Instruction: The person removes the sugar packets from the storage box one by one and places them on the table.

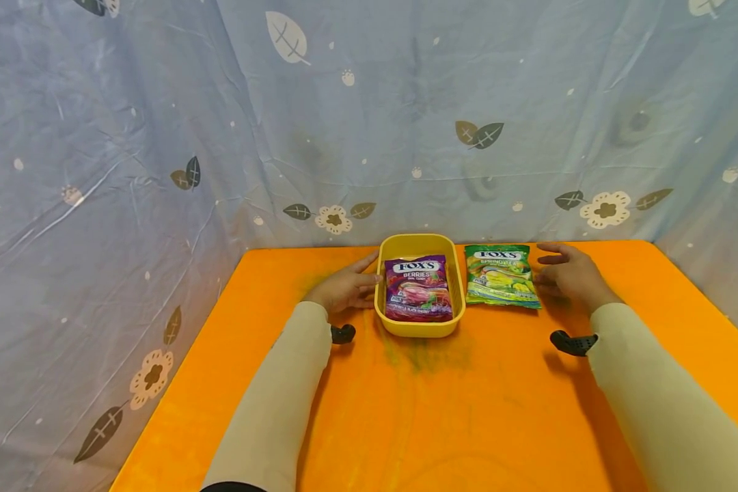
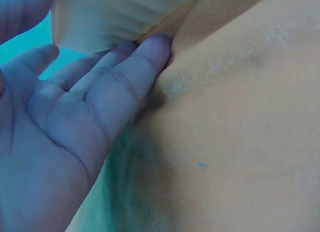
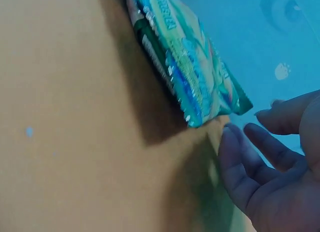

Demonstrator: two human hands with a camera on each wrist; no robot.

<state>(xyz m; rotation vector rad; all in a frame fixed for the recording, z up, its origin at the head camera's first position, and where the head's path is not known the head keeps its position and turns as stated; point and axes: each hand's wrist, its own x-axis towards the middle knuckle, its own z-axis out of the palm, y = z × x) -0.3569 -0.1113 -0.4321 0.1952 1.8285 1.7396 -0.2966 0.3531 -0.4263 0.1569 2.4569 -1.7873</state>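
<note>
A yellow plastic tub (image 1: 422, 329) stands near the back of the orange table, holding a purple bag of Fox's Berries candy (image 1: 418, 290). My left hand (image 1: 347, 285) rests at the tub's left side, its fingers touching the wall; the left wrist view shows the fingers (image 2: 127, 82) extended below the tub's ribbed side (image 2: 110, 19). To the right of the tub lies a green Fox's Spring Tea candy bag (image 1: 502, 277). Just beyond that bag's right edge is my right hand (image 1: 572, 277), fingers loosely bent and holding nothing. A small gap separates its fingertips from the bag (image 3: 195, 57) in the right wrist view.
A pale blue curtain (image 1: 393, 123) with leaf and flower prints hangs right behind the table's back edge and along both sides. The orange tabletop (image 1: 467, 417) stretches toward me between my forearms, with faint dark smudges before the tub.
</note>
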